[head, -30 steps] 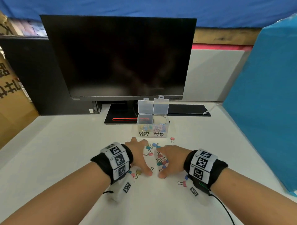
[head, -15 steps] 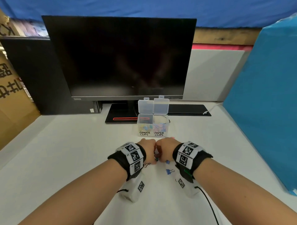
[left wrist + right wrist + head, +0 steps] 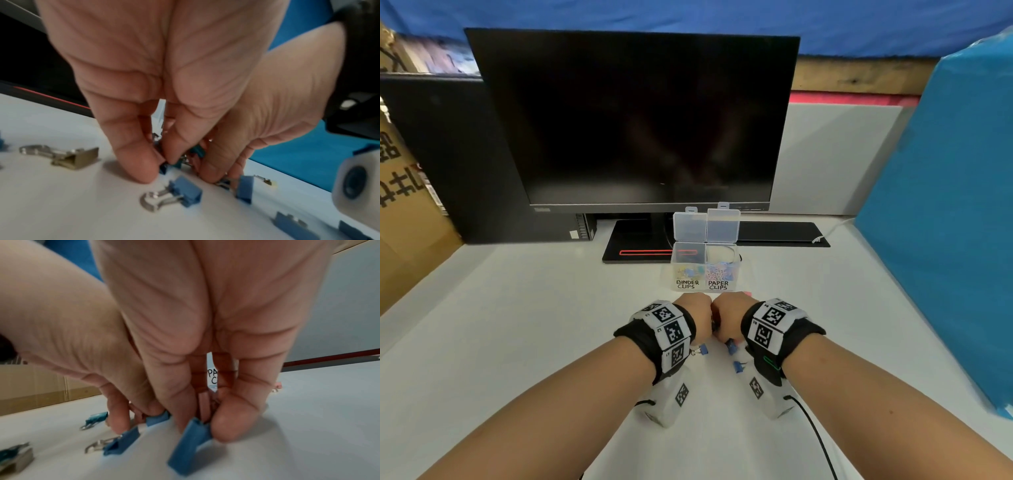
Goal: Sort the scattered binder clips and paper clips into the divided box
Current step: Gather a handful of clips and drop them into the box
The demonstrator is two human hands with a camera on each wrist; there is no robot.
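In the head view, the left hand (image 3: 693,317) and right hand (image 3: 726,318) are pressed together, knuckles touching, on the table (image 3: 517,342) just in front of the box (image 3: 705,270); the fingers are hidden from here. The box stands open, its left cell labelled for binder clips and its right for paper clips, both already partly filled. A few blue clips (image 3: 738,366) lie loose near the wrists. The step is judged to be a gathering of clips into one bunch between both hands, and it is best done by closing the fingers low against the table so that nothing slips out underneath, then lifting over the left cell only. In the left wrist view, the left hand's fingers (image 3: 139,162) are curled down with tips on the table, pinching a small cluster of blue and teal clips against the right hand. A blue clip (image 3: 185,193) with its wire handles out lies just outside the grasp, and an olive clip (image 3: 76,156) lies well apart to the side; these would need a second pass. In the right wrist view, the right hand's fingers (image 3: 232,426) are curled round blue and pink clips, one blue clip (image 3: 189,449) tilted half out at the fingertips and likely to drop if lifted carelessly.
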